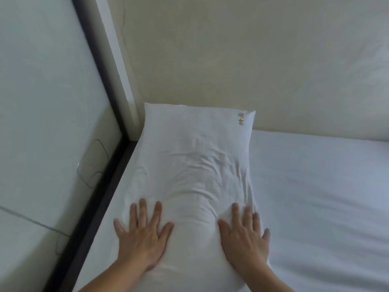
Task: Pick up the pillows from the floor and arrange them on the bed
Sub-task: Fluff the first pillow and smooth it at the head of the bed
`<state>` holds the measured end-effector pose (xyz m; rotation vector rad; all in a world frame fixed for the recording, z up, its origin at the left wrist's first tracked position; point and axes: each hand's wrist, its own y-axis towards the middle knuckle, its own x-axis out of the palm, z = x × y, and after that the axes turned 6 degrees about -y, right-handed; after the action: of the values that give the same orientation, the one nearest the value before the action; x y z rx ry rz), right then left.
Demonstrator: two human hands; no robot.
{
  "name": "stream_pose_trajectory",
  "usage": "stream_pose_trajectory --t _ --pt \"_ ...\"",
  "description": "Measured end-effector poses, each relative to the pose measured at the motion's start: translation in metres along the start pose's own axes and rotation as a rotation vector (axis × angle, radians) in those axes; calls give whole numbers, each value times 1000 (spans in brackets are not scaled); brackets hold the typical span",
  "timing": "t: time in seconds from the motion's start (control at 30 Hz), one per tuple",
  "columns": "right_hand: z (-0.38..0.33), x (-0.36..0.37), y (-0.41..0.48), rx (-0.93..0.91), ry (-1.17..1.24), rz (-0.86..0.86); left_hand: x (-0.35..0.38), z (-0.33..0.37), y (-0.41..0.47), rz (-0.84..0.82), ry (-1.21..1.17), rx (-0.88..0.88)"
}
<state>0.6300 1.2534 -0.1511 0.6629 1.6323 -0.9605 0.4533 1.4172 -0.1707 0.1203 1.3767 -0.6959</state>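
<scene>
Pillow (193, 165) lying on bed (326, 197) at frame centre, far end against headboard (231, 60). Left hand (143, 234) and right hand (244, 237) pressing flat on it, fingers spread, gripping nothing.

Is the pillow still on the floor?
No, the pillow lies on the bed, with both hands pressed flat on it.

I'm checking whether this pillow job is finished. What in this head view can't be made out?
- Floor and any other pillows: outside the frame, so how many remain cannot be told.
- Gold embroidery on the pillow: too small to read.
- Pillow's near end: cut off by the bottom edge.
- Pillow cloth under the left hand and right hand: covered by the flat palms.
- Bed: right side cut off by the frame edge.
</scene>
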Motion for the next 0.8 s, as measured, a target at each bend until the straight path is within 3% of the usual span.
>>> stream_pose_trajectory --t 0.03,0.1,0.17,0.2,0.27,0.33,0.37,0.43,0.53,0.6,0.8 --pt "-2 -8 -11 -31 -23 62 -8 1 -10 33 -30 -8" --pt "-23 -15 -32 -299 22 204 -16 15 -24 113 -69 119" --pt "-39 -3 -59 -533 67 132 -8 24 -42 84 -57 245" --pt "-35 6 -70 -532 37 69 2 16 -54 41 -29 220" --pt "0 21 -75 -285 -1 27 19 -27 -73 -23 58 81" --pt "39 12 -74 160 91 -68 16 -76 -93 -19 122 -82" --pt "52 6 -75 296 153 -97 9 -92 -100 14 128 -148" --pt "55 1 -85 270 233 -70 -2 -98 -105 66 82 -160" --pt "29 10 -117 229 353 -144 -5 -61 -115 69 -64 2" --pt "20 15 -134 288 341 -159 -1 -39 -121 51 -115 78" --pt "34 -2 -140 182 271 -151 -11 -14 -119 79 -137 160"
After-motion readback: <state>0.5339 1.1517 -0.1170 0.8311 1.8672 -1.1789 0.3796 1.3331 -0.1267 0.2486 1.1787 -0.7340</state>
